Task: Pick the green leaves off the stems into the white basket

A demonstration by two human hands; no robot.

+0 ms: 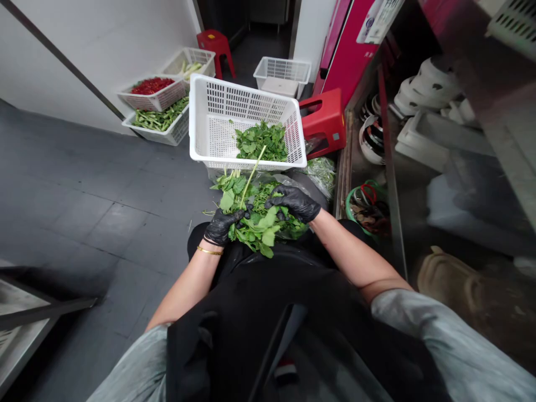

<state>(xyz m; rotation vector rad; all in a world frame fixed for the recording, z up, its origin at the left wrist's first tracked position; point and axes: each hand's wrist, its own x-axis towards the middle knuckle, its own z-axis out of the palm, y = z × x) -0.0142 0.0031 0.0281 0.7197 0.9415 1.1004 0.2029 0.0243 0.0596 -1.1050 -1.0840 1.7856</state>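
Both hands wear black gloves and work over my lap. My left hand (225,224) is closed around the stem of a leafy green sprig (252,181), whose pale stalk points up and away. Its leaves hang over the fingers. My right hand (295,202) has its fingers pinched on some green leaves (276,195) at the right of the pile. More loose greens (262,229) lie between and under the hands, partly on clear plastic. Just beyond stands a white perforated basket (209,137) with a heap of picked leaves (263,140) in its right half.
At the back left, white baskets hold red chillies (152,86) and green pods or stems (157,118). A red stool (218,47) stands behind them, and another red stool (330,120) touches the big basket's right. A metal shelf (393,195) with containers runs along the right.
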